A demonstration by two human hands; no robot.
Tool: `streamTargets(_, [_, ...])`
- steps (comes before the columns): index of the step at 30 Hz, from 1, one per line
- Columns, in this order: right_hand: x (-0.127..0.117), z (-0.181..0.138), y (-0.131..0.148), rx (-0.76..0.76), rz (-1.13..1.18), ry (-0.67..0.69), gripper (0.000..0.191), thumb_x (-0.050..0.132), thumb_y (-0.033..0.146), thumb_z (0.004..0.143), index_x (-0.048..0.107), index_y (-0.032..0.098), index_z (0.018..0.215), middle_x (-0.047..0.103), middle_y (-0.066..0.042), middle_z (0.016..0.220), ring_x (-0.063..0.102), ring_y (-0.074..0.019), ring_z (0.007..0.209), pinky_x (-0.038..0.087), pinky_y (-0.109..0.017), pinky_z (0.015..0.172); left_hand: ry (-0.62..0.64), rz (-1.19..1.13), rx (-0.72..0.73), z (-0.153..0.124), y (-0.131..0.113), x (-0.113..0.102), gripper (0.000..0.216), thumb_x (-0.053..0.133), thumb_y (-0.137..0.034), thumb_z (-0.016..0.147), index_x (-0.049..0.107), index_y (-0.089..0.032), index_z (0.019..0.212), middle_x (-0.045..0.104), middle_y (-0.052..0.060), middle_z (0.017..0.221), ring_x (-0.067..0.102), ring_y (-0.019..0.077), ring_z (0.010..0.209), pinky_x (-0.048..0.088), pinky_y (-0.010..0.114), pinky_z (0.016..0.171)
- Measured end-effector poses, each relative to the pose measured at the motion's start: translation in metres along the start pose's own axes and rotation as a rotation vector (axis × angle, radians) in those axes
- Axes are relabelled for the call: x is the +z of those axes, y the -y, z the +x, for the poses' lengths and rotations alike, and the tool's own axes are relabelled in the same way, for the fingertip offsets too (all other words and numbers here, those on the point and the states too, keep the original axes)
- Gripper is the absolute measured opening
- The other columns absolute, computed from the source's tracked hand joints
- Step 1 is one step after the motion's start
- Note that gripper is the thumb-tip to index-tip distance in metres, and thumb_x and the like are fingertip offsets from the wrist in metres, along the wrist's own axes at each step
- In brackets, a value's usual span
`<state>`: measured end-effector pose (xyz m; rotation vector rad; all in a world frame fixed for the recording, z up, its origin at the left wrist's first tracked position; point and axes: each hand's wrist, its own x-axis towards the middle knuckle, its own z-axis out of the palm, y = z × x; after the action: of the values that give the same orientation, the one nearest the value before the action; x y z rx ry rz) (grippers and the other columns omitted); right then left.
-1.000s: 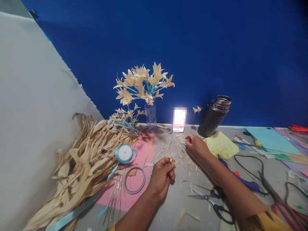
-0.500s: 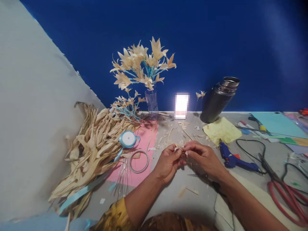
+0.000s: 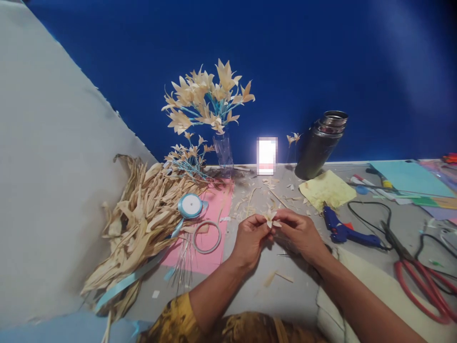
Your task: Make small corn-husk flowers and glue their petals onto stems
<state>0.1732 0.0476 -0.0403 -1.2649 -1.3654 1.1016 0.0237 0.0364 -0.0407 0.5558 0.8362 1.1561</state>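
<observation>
A small flower (image 3: pixel 270 219) made of pale dry husk is held just above the worktop (image 3: pixel 250 295), in front of the person, between both hands. The left hand (image 3: pixel 251 237) pinches it from the left and the right hand (image 3: pixel 299 232) from the right. Each grip is closed on the flower with thumb and fingertips, so only the petals stick out on top. Its lower part is hidden inside the fingers, and I cannot tell if it has a stem.

Husk scraps (image 3: pixel 266 183) lie scattered on the worktop behind the hands. To the left there is a pink sheet (image 3: pixel 214 205) with a thin ring (image 3: pixel 206 237) on it. A spool of light blue ribbon (image 3: pixel 191 206) lies at the edge of this sheet, touching a big pile of husks (image 3: pixel 143 214).

At the blue wall stands a clear vase (image 3: pixel 223 151) with husk flowers on blue stems (image 3: pixel 207 100). Beside it is a bright rectangle (image 3: pixel 266 156), blurred too much to read. A dark metal flask (image 3: pixel 319 145) stands further right, and a crumpled yellow paper (image 3: pixel 326 190) lies before it.

Right of the hands lie a blue glue gun (image 3: pixel 342 231) and red-handled scissors (image 3: pixel 423 286). The scissors' handles are partly cut off by the picture's right edge. Both forearms leave the picture at the bottom.
</observation>
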Motion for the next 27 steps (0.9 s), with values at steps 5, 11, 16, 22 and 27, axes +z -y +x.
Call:
streamTargets(5, [-0.001, -0.003, -0.001, 0.156, 0.052, 0.016, 0.027, 0.075, 0.036, 0.068, 0.074, 0.018, 0.088, 0.066, 0.000, 0.068, 0.055, -0.0144, 0.060, 0.043, -0.027, 0.059, -0.025, -0.033, -0.008, 0.001, -0.001, -0.001, 0.038, 0.094, -0.029, 0.056, 0.062, -0.015, 0.072, 0.065, 0.001, 0.064, 0.060, 0.0109, 0.060, 0.045, 0.021, 0.057])
streamTargets(11, [-0.007, -0.004, 0.006, 0.214, 0.232, 0.174, 0.028, 0.075, 0.040, 0.073, 0.071, 0.018, 0.090, 0.064, 0.002, 0.069, 0.050, -0.0112, 0.056, 0.037, -0.024, 0.054, -0.008, -0.011, -0.050, 0.000, -0.005, -0.002, 0.038, 0.093, -0.029, 0.060, 0.059, -0.015, 0.070, 0.064, 0.001, 0.061, 0.056, 0.0090, 0.055, 0.042, 0.020, 0.053])
streamTargets(16, [-0.005, -0.002, 0.008, 0.246, 0.225, 0.098, 0.039, 0.078, 0.055, 0.071, 0.066, 0.018, 0.069, 0.052, 0.005, 0.053, 0.041, -0.0100, 0.049, 0.032, -0.024, 0.049, 0.035, -0.095, -0.129, 0.001, -0.007, -0.004, 0.038, 0.094, -0.025, 0.059, 0.061, -0.014, 0.073, 0.064, 0.000, 0.070, 0.058, 0.0092, 0.060, 0.045, 0.020, 0.055])
streamTargets(22, [-0.007, 0.000, 0.002, 0.322, 0.319, 0.050, 0.049, 0.083, 0.063, 0.063, 0.070, 0.016, 0.074, 0.066, -0.002, 0.066, 0.038, -0.0073, 0.047, 0.028, -0.023, 0.046, 0.022, -0.193, -0.117, 0.005, -0.014, -0.009, 0.038, 0.094, -0.022, 0.060, 0.061, -0.014, 0.077, 0.066, 0.001, 0.082, 0.059, 0.0084, 0.064, 0.046, 0.021, 0.057])
streamTargets(27, [-0.007, 0.000, 0.003, 0.218, 0.126, 0.045, 0.043, 0.075, 0.060, 0.072, 0.075, 0.017, 0.077, 0.069, -0.002, 0.066, 0.047, -0.0110, 0.051, 0.037, -0.024, 0.050, 0.022, -0.025, -0.040, 0.003, -0.011, -0.007, 0.036, 0.093, -0.028, 0.060, 0.063, -0.015, 0.075, 0.070, 0.004, 0.078, 0.062, 0.0118, 0.064, 0.047, 0.023, 0.059])
